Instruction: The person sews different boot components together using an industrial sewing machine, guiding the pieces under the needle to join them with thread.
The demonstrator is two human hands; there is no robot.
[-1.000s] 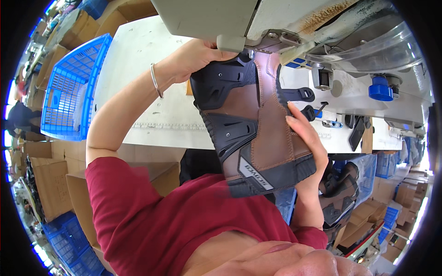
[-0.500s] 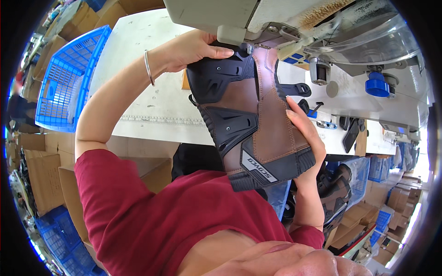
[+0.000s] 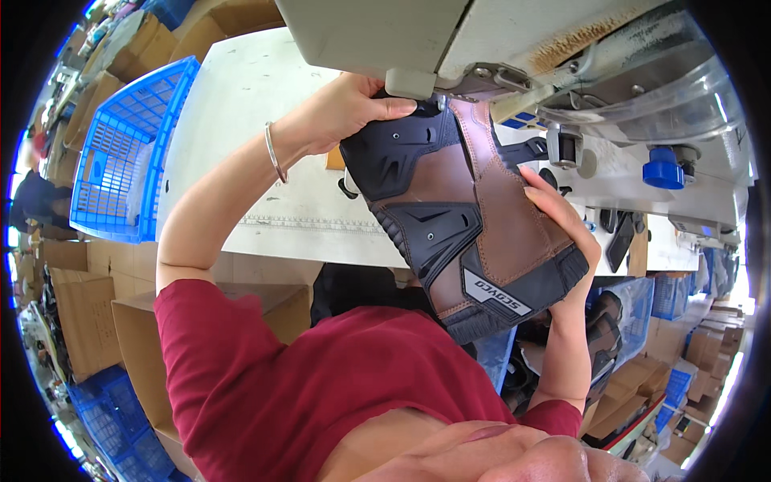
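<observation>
A brown boot upper (image 3: pixel 514 221) with black moulded guards and orange stitching hangs at a slant under the head of a sewing machine (image 3: pixel 377 40). My left hand (image 3: pixel 353 108) is closed on its far left corner, thumb on top and fingers hidden beneath. Along the right edge of the upper, my right hand (image 3: pixel 570 221) grips it from the side, its fingertips on the brown leather and the palm behind. A black strap (image 3: pixel 522 151) sticks out on the right, close to the machine. The machine head hides where the upper's far end meets the needle area.
On the left, a blue plastic basket (image 3: pixel 120 173) stands by the white table (image 3: pixel 233 88). A dark phone-shaped object (image 3: pixel 620 241) lies on the right side of the table. Cardboard boxes (image 3: pixel 84 321) fill the lower left. More boots (image 3: pixel 602 329) lie at lower right near blue crates.
The boot upper has shifted right, its near end swinging further right than its far end. Both hands have moved along with it and keep their hold. The whole view has also shifted slightly.
</observation>
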